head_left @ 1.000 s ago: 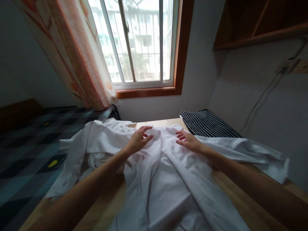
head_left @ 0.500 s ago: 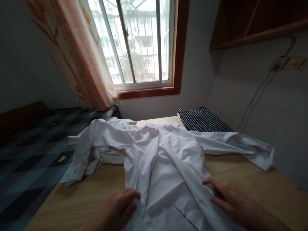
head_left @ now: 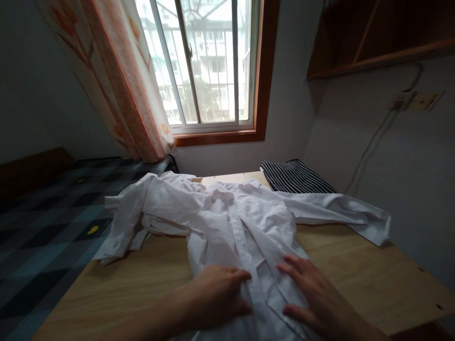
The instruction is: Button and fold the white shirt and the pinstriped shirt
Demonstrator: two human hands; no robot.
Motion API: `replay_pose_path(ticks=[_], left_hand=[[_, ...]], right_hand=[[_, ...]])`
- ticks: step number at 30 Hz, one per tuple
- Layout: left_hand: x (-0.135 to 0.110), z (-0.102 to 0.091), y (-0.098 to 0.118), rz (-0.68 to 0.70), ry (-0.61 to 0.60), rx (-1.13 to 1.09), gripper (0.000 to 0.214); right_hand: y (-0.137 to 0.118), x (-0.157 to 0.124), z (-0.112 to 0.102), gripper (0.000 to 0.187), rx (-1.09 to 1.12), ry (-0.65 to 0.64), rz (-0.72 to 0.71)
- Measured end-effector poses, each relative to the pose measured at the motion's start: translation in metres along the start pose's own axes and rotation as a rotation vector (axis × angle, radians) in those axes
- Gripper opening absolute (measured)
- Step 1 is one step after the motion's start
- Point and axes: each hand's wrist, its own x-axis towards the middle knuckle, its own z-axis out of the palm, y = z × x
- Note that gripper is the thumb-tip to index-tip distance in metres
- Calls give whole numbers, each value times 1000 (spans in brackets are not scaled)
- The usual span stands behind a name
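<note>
A white long-sleeved button-front shirt (head_left: pixel 220 237) lies spread out with its collar towards the window and its sleeves out to both sides. My left hand (head_left: pixel 222 293) is at the left front panel near the bottom, its fingers closed on the cloth by the button edge, slightly blurred. My right hand (head_left: pixel 309 293) rests over the right front panel, fingers apart and blurred. Between the hands the two front edges lie close together, the right panel creased. The shirt's hem falls below the picture's edge.
The shirt lies on a pale wooden table (head_left: pixel 355 270). A folded black-and-white striped cloth (head_left: pixel 298 176) is at its back right corner. A checked bed (head_left: pixel 42 246) stands left, under a flowered curtain (head_left: pixel 117 94). A wall shelf (head_left: pixel 380 61) hangs above right, with a cable (head_left: pixel 369 147) below it.
My left hand has moved right, bringing the left front panel across towards the middle. My right hand has shifted slightly left and its fingers have spread. The gap between the front edges has narrowed.
</note>
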Motion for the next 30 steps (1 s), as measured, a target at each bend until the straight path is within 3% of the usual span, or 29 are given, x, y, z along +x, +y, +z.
replay_pose_path(ticks=[2,6,9,11,16,19,22,23,25,26,28,30], left_hand=[[13,-6,-16,-67,121,77,41],[34,-19,-47,-91,327,336,34],[41,-19,-63,-12,291,441,25],[41,-17,-69,-48,225,432,22],[37,-7,-74,-228,276,418,39],[42,6,-73,-243,290,399,63],[51,19,-70,-262,248,375,81],[53,22,-69,-269,228,369,82],[57,25,-68,-264,199,361,82],[57,26,-68,-250,192,359,82],[58,26,-70,-191,191,360,77],[57,26,-73,-118,190,365,72]], right_hand=[[11,2,-3,66,-54,124,94],[13,7,-8,60,-78,102,136],[3,13,-10,29,-142,69,146],[-1,17,-10,12,-243,94,156],[-9,18,-4,34,-500,318,138],[-22,12,10,34,-393,296,-6],[-35,5,26,50,-316,290,-144],[-37,4,31,45,-332,302,-154],[-39,2,36,16,-372,317,-148],[-39,2,35,6,-369,307,-140],[-35,4,25,18,-239,247,-138],[-25,8,6,19,103,141,-79]])
